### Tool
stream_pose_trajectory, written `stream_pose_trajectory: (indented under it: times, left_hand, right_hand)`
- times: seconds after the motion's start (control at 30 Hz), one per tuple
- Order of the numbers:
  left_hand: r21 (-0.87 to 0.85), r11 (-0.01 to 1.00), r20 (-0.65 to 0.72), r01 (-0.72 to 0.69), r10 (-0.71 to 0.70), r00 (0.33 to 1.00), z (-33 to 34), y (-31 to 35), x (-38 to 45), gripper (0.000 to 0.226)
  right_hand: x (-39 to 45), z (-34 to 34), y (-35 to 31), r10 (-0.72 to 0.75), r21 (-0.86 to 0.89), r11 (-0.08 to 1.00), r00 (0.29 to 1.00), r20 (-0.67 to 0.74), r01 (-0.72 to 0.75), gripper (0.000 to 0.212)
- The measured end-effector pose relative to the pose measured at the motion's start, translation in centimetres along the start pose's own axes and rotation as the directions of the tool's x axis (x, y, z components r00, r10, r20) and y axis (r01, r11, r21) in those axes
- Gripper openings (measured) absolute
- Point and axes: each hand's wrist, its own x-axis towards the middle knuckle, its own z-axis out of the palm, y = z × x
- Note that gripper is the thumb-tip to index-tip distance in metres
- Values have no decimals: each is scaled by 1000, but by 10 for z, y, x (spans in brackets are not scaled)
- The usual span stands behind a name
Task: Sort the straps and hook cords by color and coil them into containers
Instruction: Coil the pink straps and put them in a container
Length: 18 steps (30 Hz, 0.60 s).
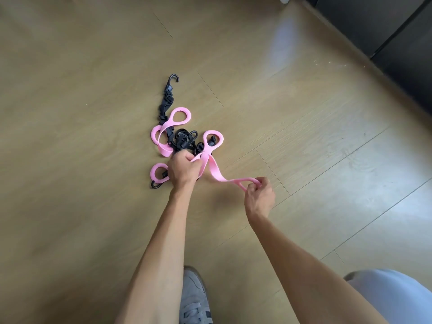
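Observation:
A tangle of pink straps [163,134] with looped ends and black hook cords [184,139] lies on the wooden floor. One black cord stretches up-left and ends in a hook [174,78]. My left hand [183,168] grips pink strap at the pile's near edge. My right hand [258,195] pinches the end of a pink strap [216,170] that runs back, twisted, to the left hand. Another pink loop [159,175] and a black hook [154,185] lie left of my left hand.
Wooden floor [93,90] all around the pile. Dark cabinet or appliance fronts [385,31] run along the upper right. My grey shoe [194,298] and a light trouser leg [385,293] are at the bottom. No containers are in view.

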Motion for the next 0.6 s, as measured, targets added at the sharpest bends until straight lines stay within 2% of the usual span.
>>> stream_pose_trajectory:
  times: [0.07, 0.13, 0.23, 0.43, 0.53, 0.6]
  left_hand:
    - [-98, 981, 100, 167, -157, 983, -11, 8, -3, 14]
    - [-108, 970, 201, 218, -193, 960, -22, 17, -8, 10]
    - [-160, 952, 326, 262, -199, 924, -40, 36, -21, 22]
    - [-302, 914, 268, 271, -192, 944, -112, 91, -54, 29]
    - [-327, 926, 216, 188, -121, 969, -167, 128, -78, 30]
    - [-310, 943, 214, 124, -58, 975, -212, 153, -96, 27]
  right_hand:
    - [-3, -4, -14, -29, 6, 1000, 999, 14, 29, 21]
    - [-8, -8, -32, -98, -10, 995, 994, 46, 98, 26]
    - [-18, -19, -61, -230, 2, 973, 973, 28, 230, 30]
    - [-58, -81, -139, -390, 88, 918, 920, 30, 386, 32]
    - [-92, -126, -186, -456, 75, 887, 890, -8, 455, 32]
    - [-120, -158, -223, -478, 55, 877, 878, 19, 477, 27]
